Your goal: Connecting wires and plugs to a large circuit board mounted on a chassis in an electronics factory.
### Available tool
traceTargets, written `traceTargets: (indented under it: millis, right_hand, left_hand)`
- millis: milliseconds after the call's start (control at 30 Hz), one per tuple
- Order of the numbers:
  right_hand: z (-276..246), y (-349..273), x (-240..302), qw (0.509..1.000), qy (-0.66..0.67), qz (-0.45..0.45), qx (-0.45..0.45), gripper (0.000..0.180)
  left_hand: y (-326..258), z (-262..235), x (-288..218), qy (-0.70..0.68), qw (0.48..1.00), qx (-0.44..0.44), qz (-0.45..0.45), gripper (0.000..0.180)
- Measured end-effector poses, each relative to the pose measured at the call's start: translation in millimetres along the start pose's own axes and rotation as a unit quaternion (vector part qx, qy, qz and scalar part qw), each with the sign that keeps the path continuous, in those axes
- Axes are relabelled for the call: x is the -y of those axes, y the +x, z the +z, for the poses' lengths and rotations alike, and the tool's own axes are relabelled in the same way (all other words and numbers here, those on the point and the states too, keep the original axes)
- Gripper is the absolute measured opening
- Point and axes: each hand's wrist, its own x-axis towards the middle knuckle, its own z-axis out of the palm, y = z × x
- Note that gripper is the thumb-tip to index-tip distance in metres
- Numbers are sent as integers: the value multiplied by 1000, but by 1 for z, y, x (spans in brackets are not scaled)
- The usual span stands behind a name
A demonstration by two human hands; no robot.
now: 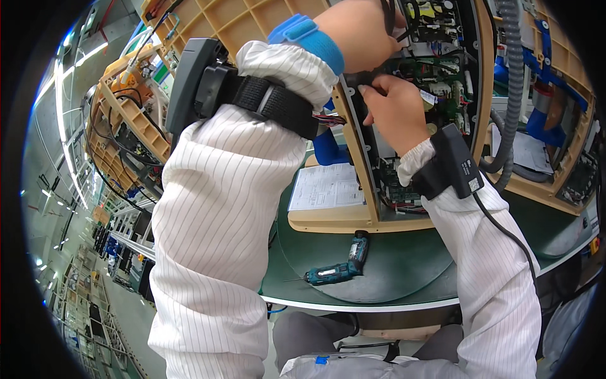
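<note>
Both hands work at the open electronics bay of an upright beige moulded-plastic frame [363, 161] that stands on the round dark-green work table [404, 271]. The frame stands on edge, so its green circuit boards and black wiring [435, 60] face the person at chest height.

The left hand [356, 31] reaches over the frame's upper part; its fingers curl around a bundle of black cables [404, 19], apparently holding them aside from the board. The right hand [394, 107] is closed in a narrow pinch on a small black connector or tool tip [360, 79] at the frame's edge; what exactly it pinches cannot be made out.

A teal-and-black cordless screwdriver [338, 268] lies on its side on the table, just below the frame and well apart from both hands. A white printed sheet [325, 186] rests flat on the frame's base, facing up. A grey corrugated hose [514, 82] hangs at the right of the bay.
</note>
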Motion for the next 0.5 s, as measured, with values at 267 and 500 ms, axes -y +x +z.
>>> traceTargets:
  millis: [267, 500]
  right_hand:
    - [9, 8, 1, 1000, 19, 22, -12, 23]
    - [3, 4, 3, 996, 55, 69, 18, 22]
  left_hand:
    - [-10, -3, -5, 104, 992, -71, 7, 26]
    - [-18, -8, -11, -159, 983, -72, -61, 21]
